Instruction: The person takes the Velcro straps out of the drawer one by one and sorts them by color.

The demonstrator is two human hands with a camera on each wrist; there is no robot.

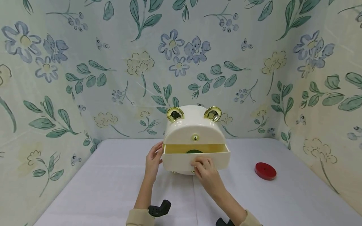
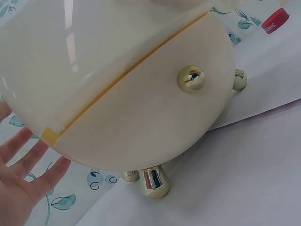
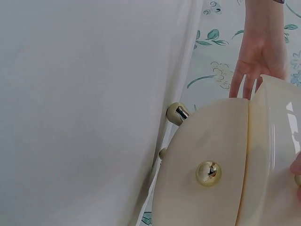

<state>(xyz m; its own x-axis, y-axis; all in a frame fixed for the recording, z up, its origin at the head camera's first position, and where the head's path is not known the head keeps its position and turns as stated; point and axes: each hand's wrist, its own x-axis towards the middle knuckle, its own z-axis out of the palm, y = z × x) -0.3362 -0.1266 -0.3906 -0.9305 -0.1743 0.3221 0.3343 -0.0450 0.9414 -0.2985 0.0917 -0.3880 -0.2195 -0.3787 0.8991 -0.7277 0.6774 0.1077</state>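
Note:
A glossy cream-white drawer box (image 1: pixel 193 125) with gold frog-like eyes stands upright on gold feet (image 2: pixel 154 182). Its middle drawer (image 1: pixel 175 161) is pulled out, showing a yellow inside and part of a dark green thing (image 1: pixel 194 151), mostly hidden by the drawer front. At that front, my right hand (image 1: pixel 208 177) pinches a gold knob, which peeks out between the fingertips (image 3: pixel 296 165) at the right wrist view's edge. My left hand (image 1: pixel 153 161) rests against the box's left side, fingers extended. The lower drawer (image 2: pixel 141 113), with its own gold knob (image 2: pixel 191 79), is closed.
A round, flat red thing (image 1: pixel 265 171) lies on the white-covered table (image 1: pixel 107 182), right of the box; lettering shows on its side in the left wrist view. Floral cloth walls (image 1: pixel 113 78) enclose the table at the back and sides.

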